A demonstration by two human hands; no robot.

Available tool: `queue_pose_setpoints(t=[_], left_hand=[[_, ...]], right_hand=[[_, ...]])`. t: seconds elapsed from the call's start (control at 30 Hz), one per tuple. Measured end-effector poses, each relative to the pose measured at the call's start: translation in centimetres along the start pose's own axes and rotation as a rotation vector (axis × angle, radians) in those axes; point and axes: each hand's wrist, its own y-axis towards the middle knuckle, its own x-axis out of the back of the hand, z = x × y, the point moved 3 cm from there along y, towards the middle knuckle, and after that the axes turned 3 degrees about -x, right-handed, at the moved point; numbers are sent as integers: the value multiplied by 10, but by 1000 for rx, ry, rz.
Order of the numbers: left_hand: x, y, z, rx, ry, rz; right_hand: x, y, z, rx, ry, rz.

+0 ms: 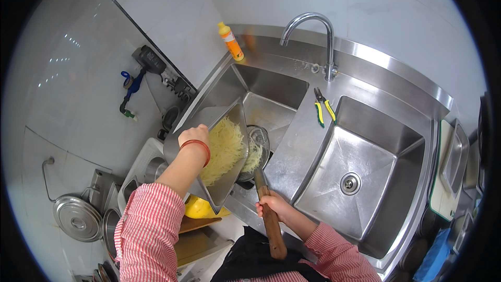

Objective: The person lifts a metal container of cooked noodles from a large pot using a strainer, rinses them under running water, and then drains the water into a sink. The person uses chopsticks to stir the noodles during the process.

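My left hand (193, 139), with a red bracelet at the wrist, grips the far-left rim of a deep stainless steel pan (219, 197). The pan tilts toward the right over the left sink basin (274, 103). Pale yellow shreds (225, 150), which look like grated potato, heap inside it. In my right hand (276, 205) is the wooden handle (273, 229) of a wire-mesh skimmer (258, 133). Its round mesh head sits beside the pan's right edge, partly hidden by it. A small clump of shreds (253, 158) lies on the mesh.
Yellow-handled pliers (324, 105) lie on the divider between basins, below a chrome faucet (330, 47). An orange bottle (231, 42) stands at the back-left corner. The right basin (364, 156) has a drain. Trays and a cutting board (442, 172) stand at right; a lidded pot (77, 219) is at left.
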Motion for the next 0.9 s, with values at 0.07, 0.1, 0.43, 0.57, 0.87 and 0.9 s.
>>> queue_pose_setpoints(t=[0.07, 0.1, 0.43, 0.57, 0.87, 0.9], left_hand=[[4, 0, -5, 1, -18, 12], [8, -1, -10, 3, -29, 17], [19, -2, -54, -150, 73, 12], [31, -8, -62, -152, 90, 63], [24, 2, -56, -115, 136, 52], [21, 4, -54, -106, 150, 12]], right_hand=[[-3, 0, 1, -3, 10, 2], [-4, 0, 1, -11, 16, 0], [-5, 3, 2, -47, 68, 8], [-5, 3, 1, -38, 82, 15], [-6, 1, 2, -46, 74, 17], [-7, 1, 3, -46, 79, 15]])
